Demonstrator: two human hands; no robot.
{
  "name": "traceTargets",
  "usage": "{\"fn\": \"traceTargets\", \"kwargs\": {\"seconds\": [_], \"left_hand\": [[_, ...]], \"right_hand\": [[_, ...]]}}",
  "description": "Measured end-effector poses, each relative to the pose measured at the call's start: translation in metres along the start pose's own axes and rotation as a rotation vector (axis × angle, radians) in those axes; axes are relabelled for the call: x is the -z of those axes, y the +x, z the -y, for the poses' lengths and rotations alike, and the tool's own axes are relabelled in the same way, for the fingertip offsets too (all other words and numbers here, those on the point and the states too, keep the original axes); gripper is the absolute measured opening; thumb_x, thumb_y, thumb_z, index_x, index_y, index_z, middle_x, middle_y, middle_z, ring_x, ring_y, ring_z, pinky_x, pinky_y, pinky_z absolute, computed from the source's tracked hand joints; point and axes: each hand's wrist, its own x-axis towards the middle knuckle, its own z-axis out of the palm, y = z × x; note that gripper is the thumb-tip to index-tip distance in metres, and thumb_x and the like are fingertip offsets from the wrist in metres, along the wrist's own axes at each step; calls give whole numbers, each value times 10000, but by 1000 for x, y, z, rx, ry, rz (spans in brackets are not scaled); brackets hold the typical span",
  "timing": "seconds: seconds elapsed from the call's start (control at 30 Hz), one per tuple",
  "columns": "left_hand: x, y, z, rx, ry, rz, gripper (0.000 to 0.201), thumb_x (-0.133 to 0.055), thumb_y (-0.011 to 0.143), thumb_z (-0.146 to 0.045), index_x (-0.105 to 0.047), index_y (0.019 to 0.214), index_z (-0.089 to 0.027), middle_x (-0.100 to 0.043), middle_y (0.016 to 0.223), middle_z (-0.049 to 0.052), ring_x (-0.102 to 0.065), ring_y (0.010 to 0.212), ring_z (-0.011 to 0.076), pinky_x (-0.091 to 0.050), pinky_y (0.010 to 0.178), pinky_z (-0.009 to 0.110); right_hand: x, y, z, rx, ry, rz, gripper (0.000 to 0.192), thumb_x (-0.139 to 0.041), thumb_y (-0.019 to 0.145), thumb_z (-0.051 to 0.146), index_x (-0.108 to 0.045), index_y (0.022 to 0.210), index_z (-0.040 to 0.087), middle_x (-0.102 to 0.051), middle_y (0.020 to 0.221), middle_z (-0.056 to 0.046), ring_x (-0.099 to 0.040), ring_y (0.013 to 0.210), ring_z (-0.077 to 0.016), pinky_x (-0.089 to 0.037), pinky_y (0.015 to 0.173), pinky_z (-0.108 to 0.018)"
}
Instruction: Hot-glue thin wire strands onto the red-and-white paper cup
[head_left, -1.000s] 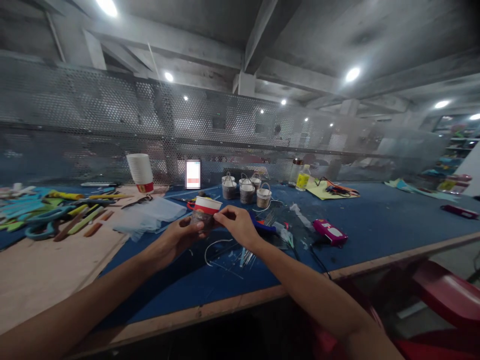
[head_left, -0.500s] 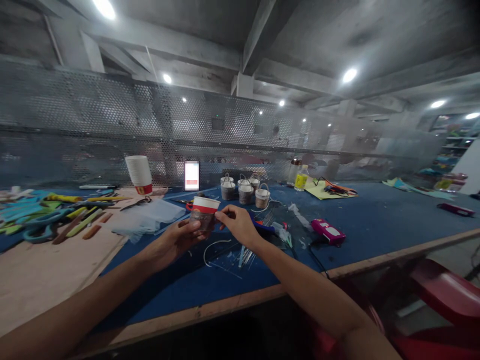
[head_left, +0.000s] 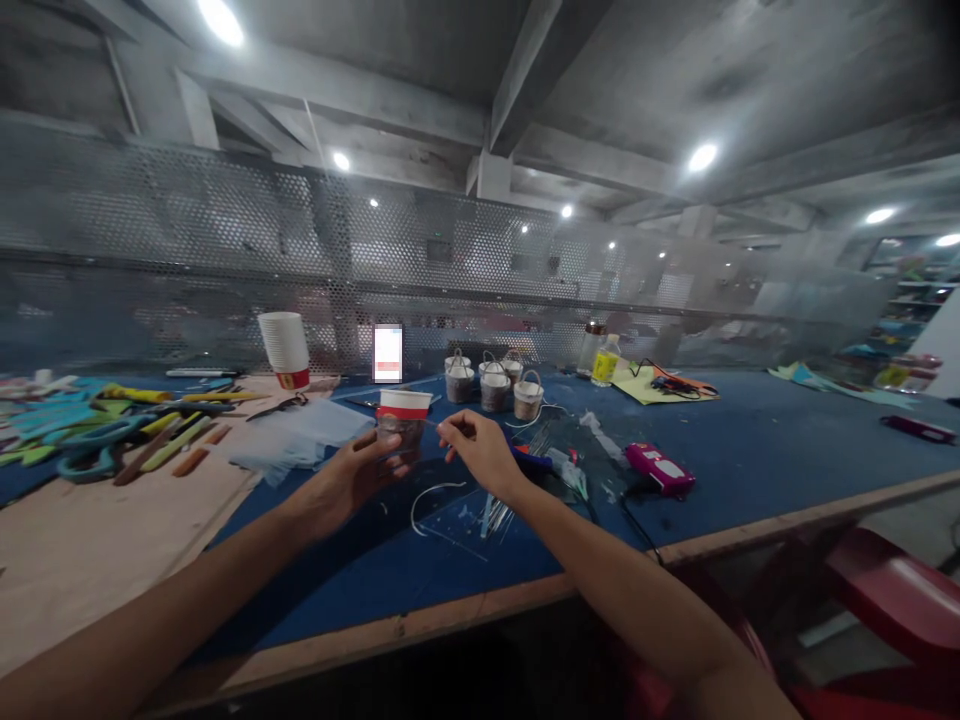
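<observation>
Paper cup with white rim and red band (head_left: 403, 418), held upright above the blue table top (head_left: 750, 450), gripped around its lower wall by the left hand (head_left: 352, 475), right hand (head_left: 480, 452) just beside it, fingertips pinched together, what is pinched cannot be told, small wrapped buckets (head_left: 495, 385) grouped behind.

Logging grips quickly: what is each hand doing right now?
Left hand: closed around the paper cup.
Right hand: fingertips pinched; what they hold cannot be told.

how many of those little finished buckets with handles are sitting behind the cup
4 little buckets, clustered on the blue table behind the cup in the left hand: back left, middle, back right, front right. More may hide behind.
</observation>
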Motion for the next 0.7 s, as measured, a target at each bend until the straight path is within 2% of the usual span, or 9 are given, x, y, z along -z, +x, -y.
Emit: {"fn": "traceTargets", "kwargs": {"seconds": [0.1, 0.27, 0.4, 0.47, 0.57, 0.7], "left_hand": [[3, 4, 2, -31, 34, 15, 379, -836, 827, -220, -760, 1196, -187, -767, 1294, 126, -767, 1041, 231, -626, 852, 278], [4, 6, 5, -40, 20, 17, 368, -861, 797, -205, -774, 1152, -168, -793, 1209, 146, -776, 949, 219, -616, 824, 283], [1, 1, 3, -40, 25, 23, 306, -834, 831, -226, -777, 1122, -153, -795, 1183, 149, -763, 910, 211, -599, 863, 304], [1, 1, 2, -41, 42, 45, 324, -806, 865, -262, -764, 1167, -153, -790, 1195, 140, -753, 931, 210, -586, 907, 322], [6, 4, 3, -39, 35, 73, 350, -785, 881, -282, -754, 1204, -154, -791, 1173, 129, -746, 971, 220, -576, 940, 340], [10, 7, 5, -21, -16, 56, 293, -795, 858, -293, -785, 1117, -155, -811, 1043, 124, -741, 890, 217, -591, 877, 338]], "right_hand": [[-2, -6, 7, 70, 2, 42, 216, -643, 965, 418, -685, 957, 206, -691, 777, 20, -649, 623, -125, -513, 683, -250], [-5, -13, 11, 143, -107, 118, 201, -618, 993, 372, -715, 1100, 232, -715, 794, 11, -669, 672, -146, -527, 725, -268], [-6, -18, 11, 272, -312, 171, 244, -589, 1026, 390, -727, 1183, 265, -773, 971, -30, -709, 833, -177, -523, 836, -297], [-7, -21, 13, 357, -394, 204, 263, -565, 1044, 425, -742, 1158, 267, -776, 1045, -44, -709, 895, -184, -508, 851, -295], [-7, -24, 15, 457, -468, 251, 331, -518, 1066, 460, -764, 1030, 240, -768, 1010, -53, -700, 892, -179, -488, 805, -276], [-5, -24, 17, 460, -503, 185, 375, -508, 1070, 465, -743, 924, 211, -745, 928, -58, -673, 824, -173, -465, 758, -276]]}}
